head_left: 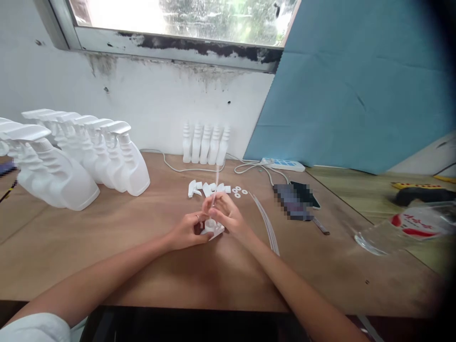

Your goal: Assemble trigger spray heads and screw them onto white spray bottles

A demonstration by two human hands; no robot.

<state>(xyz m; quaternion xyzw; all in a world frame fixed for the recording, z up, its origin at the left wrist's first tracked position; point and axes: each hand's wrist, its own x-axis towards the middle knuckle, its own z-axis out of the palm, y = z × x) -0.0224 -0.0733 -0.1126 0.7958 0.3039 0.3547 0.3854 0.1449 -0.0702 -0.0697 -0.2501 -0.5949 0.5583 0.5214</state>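
Note:
My left hand (190, 231) is closed around a white sprayer head (217, 231) low over the table, with a ring on one finger. My right hand (228, 216) pinches a thin translucent tube (217, 175) that stands upright above the sprayer head. Fingers hide the tube's lower end, so I cannot tell whether it sits in the head. Just beyond my hands lie several white sprayer parts (194, 188) with triggers. Several small white rings (244, 192) lie to their right. Several more thin tubes (267, 221) lie side by side right of my right hand.
White spray bottles (133, 168) stand in rows at the left. Several slim white bottle parts (205, 145) stand by the wall. A power strip (285, 164), cables, phones (306, 194) and a clear plastic bottle (402, 228) with a red label are at the right.

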